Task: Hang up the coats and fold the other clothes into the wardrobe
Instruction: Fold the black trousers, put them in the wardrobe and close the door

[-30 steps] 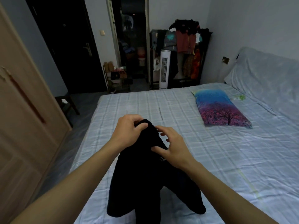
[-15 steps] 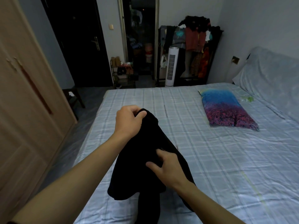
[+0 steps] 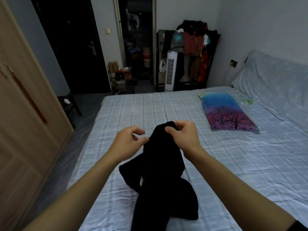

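A black garment hangs bunched over the checked bed sheet, its lower part resting on the bed. My right hand pinches the garment's top edge and holds it up. My left hand is just left of the garment, fingers loosely curled and slightly blurred, fingertips at the cloth's edge with nothing gripped. The wooden wardrobe stands along the left, its doors closed.
A blue and pink pillow lies on the bed at the right. Beyond the bed stand a loaded clothes rack, a white tower fan and a shoe rack. A small stool sits by the wardrobe.
My right hand rose from the garment's middle and took the top edge. My left hand let go of the top and moved slightly left and down.
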The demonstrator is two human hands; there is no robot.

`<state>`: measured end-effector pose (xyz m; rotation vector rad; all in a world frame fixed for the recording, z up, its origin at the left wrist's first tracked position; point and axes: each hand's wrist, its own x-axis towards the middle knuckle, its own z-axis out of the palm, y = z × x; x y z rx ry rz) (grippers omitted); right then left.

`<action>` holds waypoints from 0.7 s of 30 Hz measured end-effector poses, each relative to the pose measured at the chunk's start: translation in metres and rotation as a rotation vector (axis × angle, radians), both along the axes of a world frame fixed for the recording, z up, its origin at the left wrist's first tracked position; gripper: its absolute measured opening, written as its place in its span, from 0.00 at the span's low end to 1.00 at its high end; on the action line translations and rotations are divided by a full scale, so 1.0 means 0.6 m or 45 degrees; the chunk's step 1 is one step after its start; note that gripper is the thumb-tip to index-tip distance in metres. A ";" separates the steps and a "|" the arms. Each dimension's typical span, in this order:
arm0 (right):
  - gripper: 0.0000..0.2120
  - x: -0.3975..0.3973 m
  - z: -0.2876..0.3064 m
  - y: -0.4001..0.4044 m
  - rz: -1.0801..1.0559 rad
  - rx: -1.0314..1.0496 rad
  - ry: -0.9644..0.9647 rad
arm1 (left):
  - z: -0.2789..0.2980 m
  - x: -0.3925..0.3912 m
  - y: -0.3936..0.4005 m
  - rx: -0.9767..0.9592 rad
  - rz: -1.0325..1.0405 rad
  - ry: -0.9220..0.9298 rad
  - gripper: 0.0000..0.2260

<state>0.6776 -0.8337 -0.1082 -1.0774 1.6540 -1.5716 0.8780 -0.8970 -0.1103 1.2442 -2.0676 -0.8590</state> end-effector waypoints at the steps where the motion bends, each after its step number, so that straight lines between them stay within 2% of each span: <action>1: 0.03 0.000 0.006 -0.005 -0.014 0.002 -0.025 | -0.005 0.000 0.016 0.005 -0.045 -0.011 0.14; 6: 0.04 -0.002 0.046 -0.029 -0.118 -0.055 -0.186 | -0.027 -0.020 0.095 0.043 -0.159 0.022 0.31; 10: 0.04 -0.004 0.061 -0.034 -0.170 -0.108 -0.179 | -0.029 -0.050 0.122 -0.103 -0.090 0.178 0.39; 12: 0.03 -0.001 0.056 -0.031 -0.177 -0.105 -0.165 | -0.021 -0.064 0.120 -0.275 0.023 0.235 0.33; 15: 0.03 0.000 0.046 -0.025 -0.172 -0.091 -0.214 | -0.006 -0.075 0.110 -0.526 0.094 0.227 0.14; 19: 0.01 -0.009 0.034 -0.010 -0.110 -0.101 -0.255 | 0.000 -0.068 0.102 -0.521 0.037 0.272 0.04; 21: 0.04 -0.012 0.031 -0.002 -0.012 -0.118 -0.273 | 0.003 -0.068 0.101 -0.481 0.024 0.326 0.02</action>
